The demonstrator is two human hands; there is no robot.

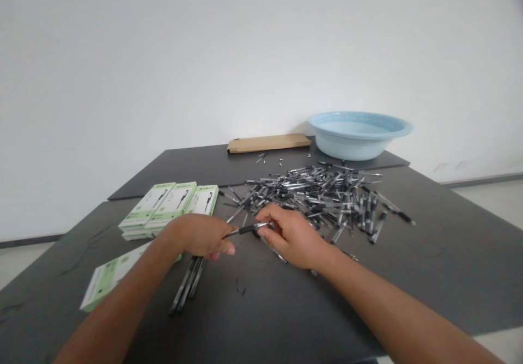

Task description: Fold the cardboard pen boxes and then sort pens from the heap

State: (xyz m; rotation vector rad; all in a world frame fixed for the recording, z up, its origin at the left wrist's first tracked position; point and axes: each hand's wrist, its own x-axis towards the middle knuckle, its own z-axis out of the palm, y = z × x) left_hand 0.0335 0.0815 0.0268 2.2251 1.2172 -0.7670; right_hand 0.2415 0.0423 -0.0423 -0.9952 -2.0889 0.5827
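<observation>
My left hand is closed round a bundle of black pens whose ends stick out below it toward me. My right hand pinches a single pen and holds its tip against the left hand's fingers. A large heap of loose black and clear pens lies on the dark table just beyond my right hand.
Three green and white pen boxes lie side by side at the left, with another box nearer me under my left forearm. A light blue basin and a flat brown cardboard piece sit at the table's far edge by the white wall.
</observation>
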